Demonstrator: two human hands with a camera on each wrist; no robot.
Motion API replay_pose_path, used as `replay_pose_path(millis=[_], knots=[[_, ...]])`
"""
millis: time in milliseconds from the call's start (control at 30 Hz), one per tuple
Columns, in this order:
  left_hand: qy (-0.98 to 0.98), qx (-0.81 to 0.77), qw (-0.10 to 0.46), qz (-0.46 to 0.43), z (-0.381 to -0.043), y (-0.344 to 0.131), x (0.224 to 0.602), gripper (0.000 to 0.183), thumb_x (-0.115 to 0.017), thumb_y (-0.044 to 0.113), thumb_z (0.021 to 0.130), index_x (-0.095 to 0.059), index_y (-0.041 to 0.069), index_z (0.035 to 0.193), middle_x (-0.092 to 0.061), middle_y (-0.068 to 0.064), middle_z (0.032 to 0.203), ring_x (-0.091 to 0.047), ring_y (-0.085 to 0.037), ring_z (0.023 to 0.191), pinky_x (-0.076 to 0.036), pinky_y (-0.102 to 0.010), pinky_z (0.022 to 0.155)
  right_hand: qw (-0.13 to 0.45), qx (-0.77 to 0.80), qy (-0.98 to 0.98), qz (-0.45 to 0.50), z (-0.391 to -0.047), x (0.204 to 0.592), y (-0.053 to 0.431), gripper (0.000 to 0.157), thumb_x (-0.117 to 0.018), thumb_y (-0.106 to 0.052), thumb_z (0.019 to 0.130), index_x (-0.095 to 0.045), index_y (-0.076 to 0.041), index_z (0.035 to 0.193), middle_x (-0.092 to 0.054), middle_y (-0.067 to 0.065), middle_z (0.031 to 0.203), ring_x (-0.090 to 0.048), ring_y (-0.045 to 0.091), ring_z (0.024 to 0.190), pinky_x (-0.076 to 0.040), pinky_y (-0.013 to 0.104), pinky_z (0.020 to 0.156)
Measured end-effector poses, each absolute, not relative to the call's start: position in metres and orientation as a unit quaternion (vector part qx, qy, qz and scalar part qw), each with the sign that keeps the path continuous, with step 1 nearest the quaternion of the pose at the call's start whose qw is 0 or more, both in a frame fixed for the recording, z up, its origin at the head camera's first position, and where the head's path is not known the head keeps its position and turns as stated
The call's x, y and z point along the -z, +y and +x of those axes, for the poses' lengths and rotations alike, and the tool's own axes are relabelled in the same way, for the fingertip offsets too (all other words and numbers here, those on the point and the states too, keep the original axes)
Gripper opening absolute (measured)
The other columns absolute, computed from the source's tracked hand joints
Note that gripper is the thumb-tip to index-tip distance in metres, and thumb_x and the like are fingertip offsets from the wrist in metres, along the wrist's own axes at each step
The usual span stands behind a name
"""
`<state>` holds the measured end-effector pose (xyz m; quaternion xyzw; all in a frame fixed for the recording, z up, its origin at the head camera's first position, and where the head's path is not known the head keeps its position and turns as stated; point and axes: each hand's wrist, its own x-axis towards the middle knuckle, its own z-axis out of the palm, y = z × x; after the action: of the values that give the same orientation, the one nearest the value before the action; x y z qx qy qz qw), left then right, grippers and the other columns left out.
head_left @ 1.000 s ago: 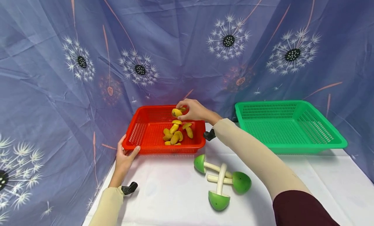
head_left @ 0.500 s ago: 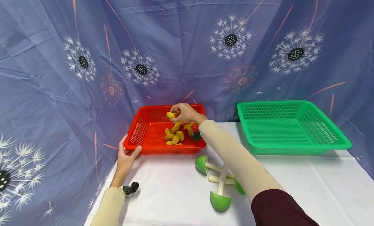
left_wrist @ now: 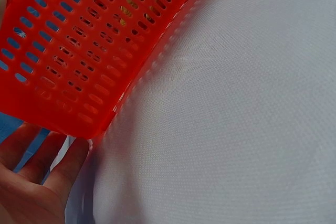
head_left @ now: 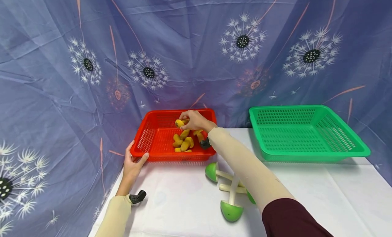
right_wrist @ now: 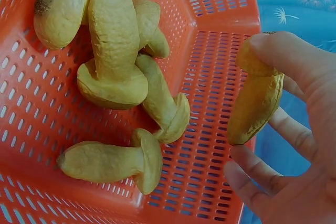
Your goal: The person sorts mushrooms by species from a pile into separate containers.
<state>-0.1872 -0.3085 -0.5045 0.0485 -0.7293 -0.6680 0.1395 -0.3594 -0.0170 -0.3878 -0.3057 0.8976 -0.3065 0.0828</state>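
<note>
My right hand pinches a toy yellow mushroom above the far part of the red basket. In the right wrist view, the thumb lies on one end of that mushroom, with fingertips near its other end. Several more yellow mushrooms lie loose on the basket floor, partly behind the right hand and wrist in the head view. My left hand grips the near left corner of the basket, thumb at the front rim. From the left wrist, its fingers show against the basket's corner.
A green basket stands at the right on the white cloth. Green-capped mushrooms with pale stems lie in front of the red basket, partly under the right sleeve. A blue dandelion-print curtain hangs behind and at the left.
My right hand has moved a little left and lower over the red basket, carrying the yellow mushroom. The left hand keeps its hold on the basket corner.
</note>
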Motion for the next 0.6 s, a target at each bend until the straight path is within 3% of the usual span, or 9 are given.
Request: replay_pose_path(millis=[133,233,333,433,600], knots=[[-0.73,0.667,0.139,0.054,-0.1878,-0.3076,0.5028,0.09,-0.075,0.01,0.095,-0.021,0.033,0.163,-0.044,-0.017,0.153,-0.049,-0.032,0.134,-0.049,-0.01,0.09,0.084,0.309,0.896,-0.307,-0.3606,0.3885,-0.0174,0.042,-0.084,-0.025,0.088,-0.07,-0.014,0.126,-0.064,0.008,0.13,-0.055,0.025,0.125,-0.047,0.04,0.107],[-0.732,0.665,0.138,0.059,-0.1878,-0.3068,0.5004,0.088,-0.076,0.012,0.095,-0.023,0.033,0.163,-0.045,-0.018,0.152,-0.05,-0.028,0.13,-0.049,-0.011,0.089,0.085,0.308,0.893,-0.317,-0.361,0.3889,-0.0179,0.056,-0.084,-0.028,0.088,-0.062,-0.015,0.137,-0.059,0.011,0.137,-0.052,0.027,0.129,-0.046,0.042,0.109],[-0.734,0.662,0.136,0.063,-0.1875,-0.3063,0.4985,0.088,-0.076,0.013,0.095,-0.023,0.031,0.163,-0.044,-0.019,0.152,-0.051,-0.025,0.128,-0.05,-0.011,0.089,0.095,0.298,0.89,-0.331,-0.3595,0.3883,-0.0175,0.085,-0.085,-0.036,0.086,-0.041,-0.021,0.156,-0.042,0.012,0.155,-0.041,0.033,0.141,-0.04,0.049,0.115],[-0.737,0.659,0.134,0.067,-0.1857,-0.306,0.4973,0.089,-0.076,0.013,0.095,-0.022,0.03,0.163,-0.043,-0.021,0.152,-0.051,-0.025,0.127,-0.05,-0.01,0.087,0.102,0.284,0.888,-0.346,-0.3566,0.3869,-0.0162,0.106,-0.084,-0.044,0.084,-0.017,-0.029,0.165,-0.021,0.009,0.167,-0.028,0.038,0.149,-0.032,0.055,0.119],[-0.738,0.659,0.131,0.064,-0.1843,-0.3055,0.4978,0.089,-0.076,0.014,0.095,-0.022,0.034,0.163,-0.045,-0.02,0.151,-0.05,-0.03,0.131,-0.049,-0.01,0.088,0.101,0.276,0.89,-0.348,-0.3515,0.3833,-0.0126,0.106,-0.082,-0.049,0.085,-0.013,-0.036,0.165,-0.015,0.006,0.168,-0.025,0.038,0.15,-0.03,0.058,0.118]])
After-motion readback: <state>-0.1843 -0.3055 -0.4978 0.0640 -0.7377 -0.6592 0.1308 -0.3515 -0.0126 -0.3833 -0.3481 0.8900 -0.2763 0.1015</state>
